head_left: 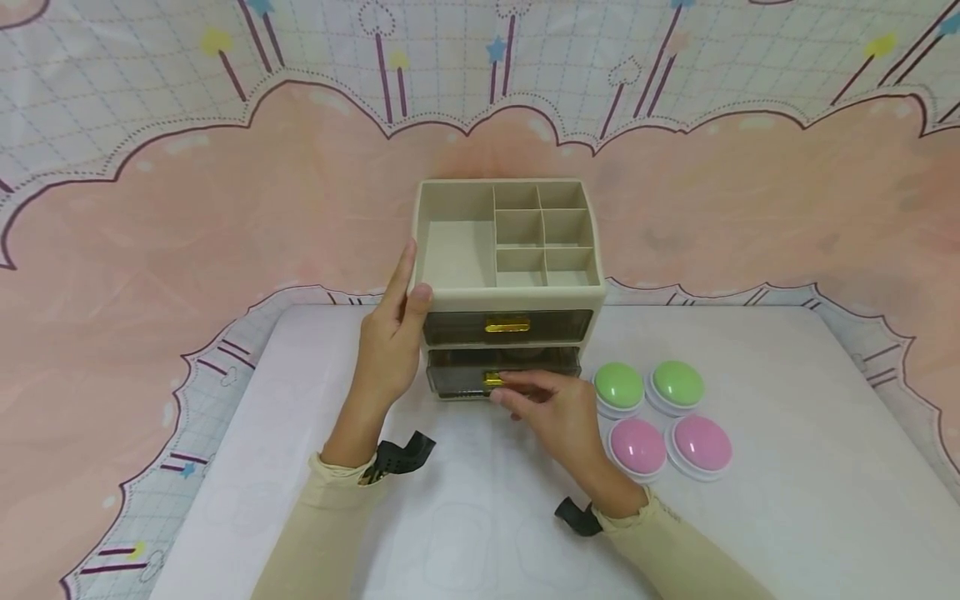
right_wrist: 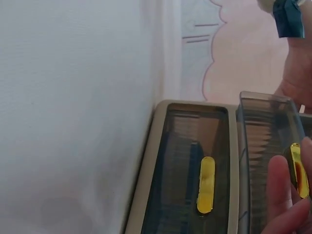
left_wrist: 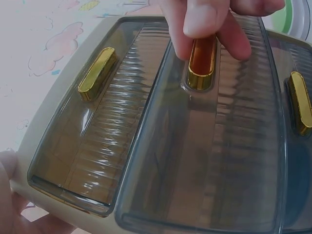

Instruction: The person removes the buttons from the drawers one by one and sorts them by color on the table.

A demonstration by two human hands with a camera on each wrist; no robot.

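A beige desktop organizer [head_left: 506, 292] stands on the white table, with open compartments on top and smoky see-through drawers in front. My left hand [head_left: 392, 340] rests against its left side, fingers extended along the wall and thumb at the front corner. The drawer under the top one [head_left: 453, 375] sticks out a little from the body. With thumb and fingers, my right hand [head_left: 555, 412] pinches this drawer's gold handle [left_wrist: 201, 63]. Gold handles on the top drawer [head_left: 507, 323] and on the lowest drawer [right_wrist: 206, 185] are untouched; both drawers are shut.
Right of the organizer, two green-domed push lights [head_left: 618, 386] and two pink-domed ones [head_left: 637, 446] sit on white bases, close to my right hand. A patterned cloth [head_left: 225, 208] hangs behind the table [head_left: 787, 400]. Black straps [head_left: 405, 454] are on both wrists.
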